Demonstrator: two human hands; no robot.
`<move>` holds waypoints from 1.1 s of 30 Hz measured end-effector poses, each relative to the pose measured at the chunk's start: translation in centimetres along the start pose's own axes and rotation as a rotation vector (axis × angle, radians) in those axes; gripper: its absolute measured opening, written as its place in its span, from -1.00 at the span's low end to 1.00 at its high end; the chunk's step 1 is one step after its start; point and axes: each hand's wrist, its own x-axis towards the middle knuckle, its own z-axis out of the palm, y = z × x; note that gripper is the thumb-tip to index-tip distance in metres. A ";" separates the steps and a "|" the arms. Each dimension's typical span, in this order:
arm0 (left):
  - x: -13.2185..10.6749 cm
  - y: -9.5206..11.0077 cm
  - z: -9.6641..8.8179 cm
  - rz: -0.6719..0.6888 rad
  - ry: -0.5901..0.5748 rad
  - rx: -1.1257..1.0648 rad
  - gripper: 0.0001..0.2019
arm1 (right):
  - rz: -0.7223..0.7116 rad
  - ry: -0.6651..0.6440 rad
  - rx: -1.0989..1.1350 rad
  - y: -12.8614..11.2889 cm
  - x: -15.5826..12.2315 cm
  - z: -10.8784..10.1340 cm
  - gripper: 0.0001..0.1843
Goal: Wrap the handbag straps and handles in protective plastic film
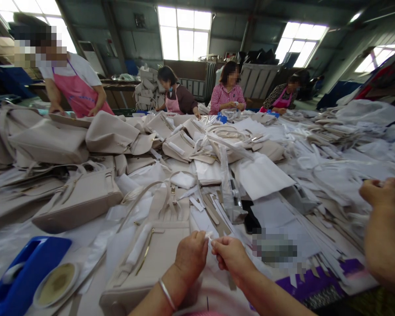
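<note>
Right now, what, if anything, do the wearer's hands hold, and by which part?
The left hand pinches a small, thin white scrap; the right hand seemingly pinches it too. Which part each grips is too small to tell.

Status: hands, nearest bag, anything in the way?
Left hand, right hand: both pinching small white piece. Nearest beige bag partly behind left hand. Blue tape dispenser off left, clear of hands.

We record the left hand (191,251) and right hand (229,255) as bare. On the left wrist we note one bangle (167,293): silver-coloured, narrow, rounded, with a light sheen. Both forearms (270,290) are bare as far as we see them. Between them, at the lower edge, we log a sliver of pink cloth (205,314), garment unclear.
</note>
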 end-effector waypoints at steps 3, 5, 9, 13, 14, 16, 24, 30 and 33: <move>0.0 -0.1 -0.2 -0.017 0.032 -0.072 -0.84 | 0.010 -0.013 0.060 -0.1 0.0 0.4 -0.73; 0.0 -0.2 -0.4 -0.029 0.047 -0.124 -0.84 | 0.025 -0.042 0.098 -0.3 0.2 0.8 -0.74; 0.4 -0.5 -1.4 -0.114 0.053 -0.273 -0.80 | -0.044 -0.035 0.069 -0.9 1.0 1.8 -0.77; 1.0 -1.3 -2.7 -0.226 0.033 -0.522 -0.75 | -0.208 0.005 -0.012 -1.3 2.1 3.2 -0.78; 1.0 -1.6 -2.9 -0.257 0.022 -0.589 -0.74 | -0.232 0.003 -0.028 -1.3 2.3 3.5 -0.78; 1.0 -2.1 -3.2 -0.311 -0.004 -0.719 -0.72 | -0.259 -0.016 -0.061 -1.4 2.6 3.8 -0.78; 0.2 -2.9 -3.1 -0.363 -0.020 -1.008 -0.61 | -0.243 -0.111 -0.057 -2.2 2.7 4.2 -0.77; -0.1 -2.9 -2.8 -0.373 -0.019 -1.162 -0.59 | -0.173 -0.209 -0.054 -3.4 2.2 4.4 -0.78; 0.0 -2.8 -3.2 -0.383 -0.058 -1.254 -0.58 | -0.226 -0.253 -0.151 -3.7 2.8 3.9 -0.77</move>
